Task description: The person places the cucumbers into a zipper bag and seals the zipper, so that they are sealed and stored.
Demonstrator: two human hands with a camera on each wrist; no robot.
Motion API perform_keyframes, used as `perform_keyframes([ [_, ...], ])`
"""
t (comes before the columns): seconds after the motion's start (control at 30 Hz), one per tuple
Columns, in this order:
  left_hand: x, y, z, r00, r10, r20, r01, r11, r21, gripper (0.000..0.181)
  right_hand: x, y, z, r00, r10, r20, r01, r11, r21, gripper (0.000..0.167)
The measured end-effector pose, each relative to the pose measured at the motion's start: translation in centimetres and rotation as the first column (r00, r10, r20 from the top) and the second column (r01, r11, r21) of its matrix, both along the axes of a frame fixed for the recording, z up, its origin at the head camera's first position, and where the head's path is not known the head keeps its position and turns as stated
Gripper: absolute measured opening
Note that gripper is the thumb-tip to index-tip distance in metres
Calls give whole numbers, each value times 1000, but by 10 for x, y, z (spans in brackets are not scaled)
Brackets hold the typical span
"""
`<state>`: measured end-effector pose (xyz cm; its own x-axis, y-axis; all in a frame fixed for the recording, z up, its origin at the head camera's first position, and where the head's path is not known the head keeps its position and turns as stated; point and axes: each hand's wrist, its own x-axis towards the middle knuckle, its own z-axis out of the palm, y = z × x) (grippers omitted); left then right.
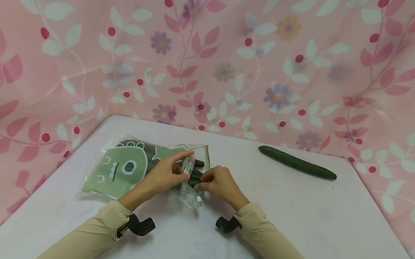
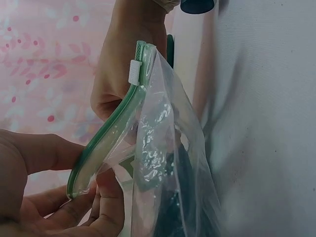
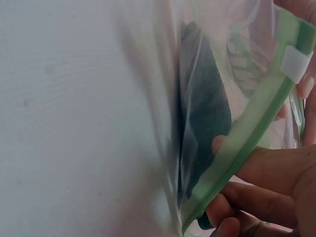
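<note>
A clear zip bag [image 1: 113, 180] with a green cartoon monster print and a green zip strip lies on the table. Dark cucumbers [image 1: 196, 175] show at its mouth, partly behind plastic. My left hand [image 1: 162, 173] pinches the bag's lip between thumb and fingers; the left wrist view shows the green zip strip [image 2: 111, 121] bent in that hold. At the mouth, my right hand [image 1: 222, 185] pinches a cucumber end, its thumb [image 3: 266, 168] passing behind the near lip. In the right wrist view a dark cucumber [image 3: 202, 98] lies behind the plastic.
Another cucumber [image 1: 297, 162] lies by itself near the table's back right edge. A white cloth covers the table [image 1: 296, 238]. Behind it hangs a pink floral curtain [image 1: 220, 57]. A white zip slider [image 3: 295, 64] sits on the strip.
</note>
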<state>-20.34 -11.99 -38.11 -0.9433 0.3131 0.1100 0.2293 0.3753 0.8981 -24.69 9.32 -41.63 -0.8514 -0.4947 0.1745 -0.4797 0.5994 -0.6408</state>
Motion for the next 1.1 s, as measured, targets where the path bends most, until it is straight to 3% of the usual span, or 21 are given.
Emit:
perform_keyframes([
  [0.07,-3,-1,-5,1000,0,-10,1,1000,11,71,0,0,-1,1000,-1,-1,1,1000,-6,17],
  [0.23,-3,-2,-5,1000,-2,-14,2,1000,21,69,0,2,-4,1000,-3,-13,2,1000,-25,19],
  [0.53,-2,-4,-4,999,17,-30,-16,999,35,67,-4,-1,-13,992,-36,-124,34,999,-20,17],
  [0.7,-2,-4,-5,999,21,-27,-20,999,44,66,-6,3,-13,995,-22,-95,23,1000,4,18],
  [0.8,-1,-3,-4,1000,22,-18,-21,998,51,66,-9,13,-6,997,-20,-69,19,1000,-13,18],
  [0.97,5,-1,10,999,19,-28,-18,999,51,66,-17,40,16,992,-110,-60,103,989,-111,17],
  [1.1,17,0,27,1000,0,-26,1,999,47,64,-22,66,22,987,-154,-37,148,981,-123,18],
])
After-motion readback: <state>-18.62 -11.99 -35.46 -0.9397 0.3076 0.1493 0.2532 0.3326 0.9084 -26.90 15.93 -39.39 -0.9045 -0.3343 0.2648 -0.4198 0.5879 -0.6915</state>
